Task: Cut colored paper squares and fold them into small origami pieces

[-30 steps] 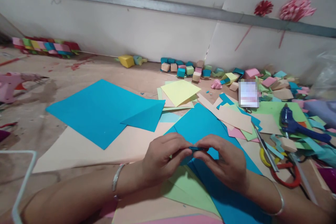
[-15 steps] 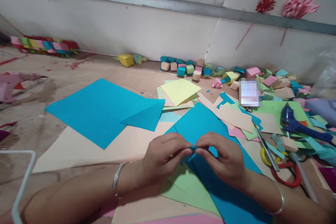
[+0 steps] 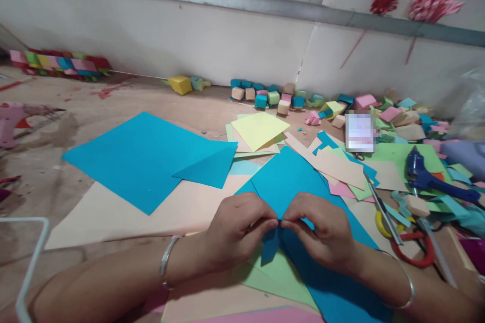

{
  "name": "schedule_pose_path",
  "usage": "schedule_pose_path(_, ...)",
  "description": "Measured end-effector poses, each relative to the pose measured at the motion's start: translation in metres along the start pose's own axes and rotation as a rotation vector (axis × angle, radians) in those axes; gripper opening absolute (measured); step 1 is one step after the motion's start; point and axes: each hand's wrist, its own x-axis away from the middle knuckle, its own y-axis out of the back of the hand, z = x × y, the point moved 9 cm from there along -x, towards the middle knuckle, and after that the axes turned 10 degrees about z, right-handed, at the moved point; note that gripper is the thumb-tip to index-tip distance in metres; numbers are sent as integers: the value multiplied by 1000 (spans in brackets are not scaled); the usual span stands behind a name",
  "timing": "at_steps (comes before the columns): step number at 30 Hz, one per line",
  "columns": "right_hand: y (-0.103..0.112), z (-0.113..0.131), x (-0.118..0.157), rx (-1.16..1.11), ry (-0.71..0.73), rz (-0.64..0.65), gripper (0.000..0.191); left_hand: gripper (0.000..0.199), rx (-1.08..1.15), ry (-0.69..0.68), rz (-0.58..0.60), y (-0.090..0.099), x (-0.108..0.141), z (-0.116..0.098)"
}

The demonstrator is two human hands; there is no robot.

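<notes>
Wide, worn wooden surface (image 3: 151,97) carries everything, papers overlapping. Large bright-blue square paper sheet (image 3: 132,161) lies left, one corner folded over. Second large bright-blue paper sheet (image 3: 282,174) lies right under my work; tidy blue backdrop, but it camouflages a blue piece, so I'd judge the edges by fingertip feel. Pale-green paper sheets (image 3: 282,280) sit nearer me, below the hands, better contrast there.

My left hand (image 3: 240,224) and right hand (image 3: 324,227): both nearly closed, thumb against fingertips, meeting almost tip to tip, other fingers curled. Both pinch the small piece, though its top is mostly hidden by my fingers. Dark-blue glue gun (image 3: 432,179) and slim silver craft knife (image 3: 384,209) lie off to the right, clear of my elbows' work.

Smallest: narrow blue paper strip (image 3: 270,248), between my fingertips, tail dangling below the left ones. Best handling, I'd say: light even pressure both sides, edges lined up before pressing hard, tail loose so it doesn't kink.
</notes>
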Motion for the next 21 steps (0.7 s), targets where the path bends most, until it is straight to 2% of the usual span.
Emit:
schedule_pose_path(7,-11,-14,-1,-25,-100,111,8,11,16,17,11,-1,-2,2)
schedule_pose_path(10,-15,-10,-2,9,-38,165,15,15,35,30,38,-3,-3,3)
schedule_pose_path(12,-15,-5,-3,35,-3,178,20,17,86,87,73,-5,-4,7)
schedule_pose_path(16,-9,-4,-4,-8,-41,142,18,16,240,255,134,-10,-7,17)
schedule_pose_path(18,-5,-10,-3,-56,-108,99,17,11,238,270,122,-9,-8,17)
schedule_pose_path(21,0,-28,0,-114,-249,11,17,21,183,293,92,-6,-7,22)
